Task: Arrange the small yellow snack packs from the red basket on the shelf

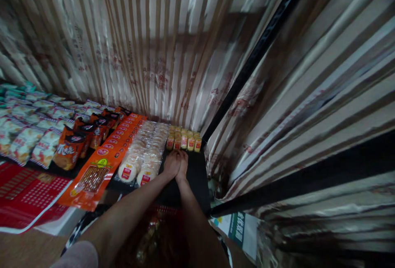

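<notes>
My left hand and my right hand are close together on the dark shelf, with their fingers drawn in. Their fingertips meet the front of a block of small yellow snack packs with red labels, standing in several short rows. The dim light and the hands themselves hide whatever lies between the fingers. Just left of my left hand run two long rows of round white rice crackers in clear wrappers with red labels.
An orange snack bag lies left of the crackers, beside orange-brown bags and white bags. Striped sheeting hangs behind. A black frame post slants up at the right. Below lies a red printed sheet.
</notes>
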Motion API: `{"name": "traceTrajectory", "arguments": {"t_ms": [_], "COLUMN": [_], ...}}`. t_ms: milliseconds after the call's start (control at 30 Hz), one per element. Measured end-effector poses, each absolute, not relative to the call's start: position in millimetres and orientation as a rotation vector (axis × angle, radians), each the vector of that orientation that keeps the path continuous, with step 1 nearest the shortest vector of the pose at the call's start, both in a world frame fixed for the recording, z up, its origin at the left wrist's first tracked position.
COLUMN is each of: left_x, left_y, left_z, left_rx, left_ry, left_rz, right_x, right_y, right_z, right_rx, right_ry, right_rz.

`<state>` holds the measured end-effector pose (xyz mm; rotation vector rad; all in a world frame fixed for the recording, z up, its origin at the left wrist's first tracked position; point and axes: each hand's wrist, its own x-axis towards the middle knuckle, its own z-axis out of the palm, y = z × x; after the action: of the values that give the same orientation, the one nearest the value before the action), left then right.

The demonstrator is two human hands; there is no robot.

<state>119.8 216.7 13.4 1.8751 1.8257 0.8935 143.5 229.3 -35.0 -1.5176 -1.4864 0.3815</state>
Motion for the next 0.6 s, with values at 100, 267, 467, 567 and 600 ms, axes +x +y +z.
{"name": "traceTrajectory", "arguments": {"t_ms": [100, 267, 467, 567, 600], "left_x": [106, 96, 95, 81, 77], "left_y": [207, 185, 159, 147, 142], "left_z": [24, 39, 43, 40, 39], "left_rx": [1.839, 1.809, 1.774, 1.724, 1.718], "left_ry": [1.736, 1.632, 1.667, 1.733, 1.747], "left_rz": [0.891, 0.925, 0.928, 0.841, 0.812], "right_x": [142, 140, 141, 139, 138], "right_y": [222, 203, 174, 157, 151], "right_z": [-31, -24, -16, -12, -11], "right_rx": [-1.539, -1.543, -1.595, -1.605, -1.607], "right_ry": [-1.383, -1.385, -1.388, -1.405, -1.41], "right_rz": [0.433, 0.427, 0.483, 0.514, 0.524]}}
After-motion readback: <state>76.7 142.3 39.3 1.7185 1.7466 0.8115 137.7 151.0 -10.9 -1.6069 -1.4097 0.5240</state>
